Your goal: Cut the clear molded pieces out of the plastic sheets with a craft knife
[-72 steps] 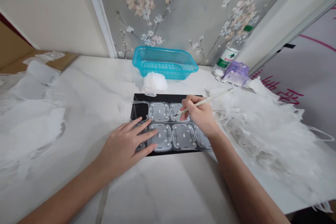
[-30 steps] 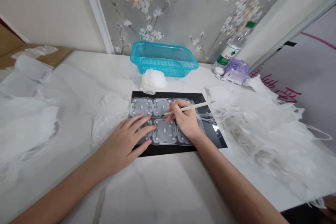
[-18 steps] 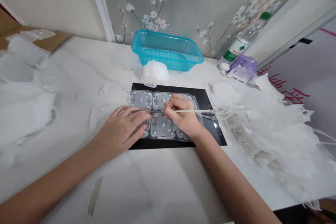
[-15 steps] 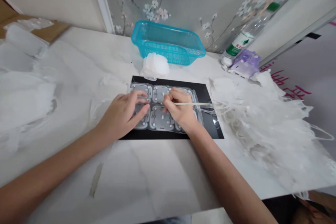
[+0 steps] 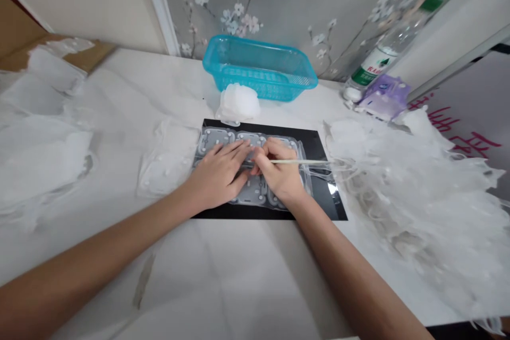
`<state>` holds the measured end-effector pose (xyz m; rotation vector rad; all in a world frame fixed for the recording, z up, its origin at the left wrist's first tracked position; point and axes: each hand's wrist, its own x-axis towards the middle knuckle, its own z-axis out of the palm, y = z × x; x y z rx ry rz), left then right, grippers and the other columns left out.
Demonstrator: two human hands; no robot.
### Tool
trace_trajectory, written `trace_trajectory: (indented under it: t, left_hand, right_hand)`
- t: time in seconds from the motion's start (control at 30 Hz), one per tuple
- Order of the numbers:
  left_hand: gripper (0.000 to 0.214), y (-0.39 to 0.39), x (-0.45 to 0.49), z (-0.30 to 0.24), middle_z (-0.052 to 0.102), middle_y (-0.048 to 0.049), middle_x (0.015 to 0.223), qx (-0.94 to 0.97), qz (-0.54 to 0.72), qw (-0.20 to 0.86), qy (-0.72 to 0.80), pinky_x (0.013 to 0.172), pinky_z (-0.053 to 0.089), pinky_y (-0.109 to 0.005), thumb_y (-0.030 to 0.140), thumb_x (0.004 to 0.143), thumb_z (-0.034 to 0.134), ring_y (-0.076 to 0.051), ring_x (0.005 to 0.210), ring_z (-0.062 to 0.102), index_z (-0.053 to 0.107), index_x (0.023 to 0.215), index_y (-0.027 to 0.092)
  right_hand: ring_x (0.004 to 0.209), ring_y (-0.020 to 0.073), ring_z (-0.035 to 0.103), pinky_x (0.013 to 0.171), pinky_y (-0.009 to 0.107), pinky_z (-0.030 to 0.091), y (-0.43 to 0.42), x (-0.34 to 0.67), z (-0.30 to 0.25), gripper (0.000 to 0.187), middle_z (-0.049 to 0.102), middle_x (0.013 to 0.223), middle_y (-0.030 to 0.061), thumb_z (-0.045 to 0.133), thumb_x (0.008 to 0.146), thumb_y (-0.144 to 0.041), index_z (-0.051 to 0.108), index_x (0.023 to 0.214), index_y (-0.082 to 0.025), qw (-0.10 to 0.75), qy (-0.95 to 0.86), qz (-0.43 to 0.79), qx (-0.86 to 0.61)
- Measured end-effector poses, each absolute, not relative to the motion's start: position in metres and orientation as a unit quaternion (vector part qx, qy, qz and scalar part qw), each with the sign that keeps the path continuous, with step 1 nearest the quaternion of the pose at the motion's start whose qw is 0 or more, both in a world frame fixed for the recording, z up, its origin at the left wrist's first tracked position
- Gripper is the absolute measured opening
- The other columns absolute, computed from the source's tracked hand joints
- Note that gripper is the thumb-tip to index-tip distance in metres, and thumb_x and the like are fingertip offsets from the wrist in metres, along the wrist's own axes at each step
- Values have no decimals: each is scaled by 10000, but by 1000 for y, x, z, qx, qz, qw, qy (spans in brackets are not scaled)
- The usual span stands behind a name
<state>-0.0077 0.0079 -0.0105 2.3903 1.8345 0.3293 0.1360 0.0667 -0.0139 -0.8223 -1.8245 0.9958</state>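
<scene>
A translucent molded sheet (image 5: 252, 191) with several rounded-square sections lies on a black mat (image 5: 322, 196). My left hand (image 5: 219, 172) rests on the sheet's left and middle part, fingers stretched out toward my right hand. My right hand (image 5: 279, 170) is closed in a pen-like grip round a thin pale stick (image 5: 303, 161). The stick points to the right, and its working tip is hidden between the hands near the seam of the sections. Clear strands trail off the sheet's right edge.
Behind the mat stand a stack of white translucent pieces (image 5: 239, 103) and a blue plastic basket (image 5: 258, 69). A big heap of clear sheets (image 5: 418, 202) covers the right side. More sheets (image 5: 43, 154) lie left. A bottle (image 5: 378, 61) and a purple packet (image 5: 384, 96) stand back right.
My left hand has moved right across the sheet, closer to my right hand, its fingers now flatter. My right hand keeps its grip on the stick. The view has shifted slightly.
</scene>
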Motion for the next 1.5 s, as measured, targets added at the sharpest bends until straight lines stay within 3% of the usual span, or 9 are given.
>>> trace_trajectory:
  t: [0.2,0.4,0.67,0.93,1.2,1.5]
  left_hand:
    - [481,8,-7,-12,353,-55,1452,792,97,39,602,1078,255,-465,275,875,349,-201,1337,309,386,1341,163]
    - [518,8,-7,-10,347,-61,1454,785,108,55,607,1081,240,-470,273,861,358,-208,1341,304,348,1370,173]
    - [628,8,-9,-13,332,-93,1460,781,121,60,610,1072,224,-486,291,860,371,-223,1335,314,159,1437,164]
    - [638,8,-9,-15,350,-102,1449,777,119,55,615,1070,222,-489,312,868,369,-229,1331,323,136,1440,151]
    - [603,8,-8,-12,352,-113,1446,773,112,60,621,1074,203,-499,320,872,358,-232,1324,334,197,1426,142]
    - [600,8,-8,-11,353,-119,1444,774,106,61,621,1077,215,-501,325,878,354,-234,1316,349,195,1423,133]
  right_hand:
    - [495,114,515,530,255,447,69,141,-11,308,515,497,-29,503,830,-275,451,533,-212,386,-723,466,-333]
    - [420,125,542,457,261,473,69,140,-18,303,542,473,-32,526,824,-382,504,577,-208,397,-626,549,-388]
    - [452,116,563,481,252,486,70,141,-18,322,555,521,-25,543,820,-373,471,552,-208,397,-662,519,-368]
    - [438,117,561,467,256,474,70,141,-16,317,565,553,-25,548,811,-383,463,560,-208,395,-637,547,-373]
    - [598,132,507,598,263,413,75,148,-7,372,528,497,-12,467,870,-266,478,502,-210,357,-805,374,-290]
    - [453,112,586,440,213,439,91,169,-2,320,571,535,-24,530,834,-354,491,563,-189,308,-744,492,-332]
